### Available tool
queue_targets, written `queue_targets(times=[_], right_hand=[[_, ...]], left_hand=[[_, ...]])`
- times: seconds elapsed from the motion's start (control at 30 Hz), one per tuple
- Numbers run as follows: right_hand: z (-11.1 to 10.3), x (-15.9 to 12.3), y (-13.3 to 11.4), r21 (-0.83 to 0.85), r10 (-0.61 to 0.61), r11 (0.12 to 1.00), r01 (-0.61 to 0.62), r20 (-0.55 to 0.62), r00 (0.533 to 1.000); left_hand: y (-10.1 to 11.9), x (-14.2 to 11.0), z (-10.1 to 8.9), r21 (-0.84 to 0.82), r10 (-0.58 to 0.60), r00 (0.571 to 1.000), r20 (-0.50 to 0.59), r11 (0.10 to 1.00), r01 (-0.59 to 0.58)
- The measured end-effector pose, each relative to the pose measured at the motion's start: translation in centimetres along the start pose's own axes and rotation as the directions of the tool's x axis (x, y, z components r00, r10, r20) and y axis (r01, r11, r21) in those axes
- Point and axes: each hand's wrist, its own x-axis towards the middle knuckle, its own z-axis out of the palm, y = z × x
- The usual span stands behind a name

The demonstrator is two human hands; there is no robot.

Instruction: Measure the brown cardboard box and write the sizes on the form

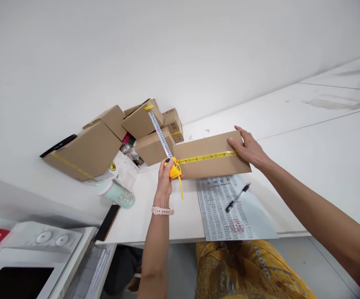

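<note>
The tape measure [175, 169] is clasped by the left fingers [161, 167], the carton [205, 146] by the right fingers [242, 132]. The extended blade [160, 135] could be buckled by careless tilting.

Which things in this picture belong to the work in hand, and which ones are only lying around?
In use:
- tape measure, blade out, in the left hand
- cardboard box, held at one end by the right hand

Apparently just lying around:
- pen on a printed sheet
- bottle
- other boxes
</note>
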Motion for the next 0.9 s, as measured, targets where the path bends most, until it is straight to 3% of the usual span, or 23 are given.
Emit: queue_targets(times=[0.13,0.27,0.33,0.4,0.47,0.6,0.77,0.9], right_hand=[[-0.4,1.0,-0.9,0.020,0.052,0.998,-0.053,0.070,0.996],[-0.6,1.8,-1.2,-0.014,0.078,0.997,-0.077,0.076,0.994],[-0.5,2.0,-0.9,-0.021,0.063,0.998,-0.062,0.062,0.996],[-0.3,2.0,-0.7,-0.025,0.050,0.998,-0.049,0.054,0.997],[-0.3,2.1,-0.5,-0.031,0.045,0.999,-0.044,0.052,0.998],[-0.3,2.0,-0.7,-0.036,0.055,0.998,-0.053,0.060,0.997],[-0.3,1.9,-0.5,-0.016,0.049,0.999,-0.048,0.058,0.997],[0.0,2.8,0.4,-0.067,-0.113,0.992,0.111,-0.029,0.993]], left_hand=[[0.2,-1.1,0.9,0.021,0.056,0.997,-0.048,0.998,-0.055],[0.1,-5.6,2.7,0.044,0.139,0.990,0.011,0.989,-0.140],[-0.9,-8.4,3.8,0.002,0.004,0.992,0.129,1.000,-0.005],[-2.5,-10.9,4.9,-0.022,-0.140,0.958,0.251,0.988,0.150],[-4.3,-12.6,5.8,-0.030,-0.205,0.929,0.308,0.974,0.225],[-7.1,-14.1,6.8,-0.038,-0.254,0.920,0.300,0.960,0.277],[-8.4,-14.4,6.8,-0.004,-0.278,0.929,0.243,0.958,0.287],[-8.9,-14.9,6.8,-0.015,-0.326,0.922,0.206,0.942,0.337]])
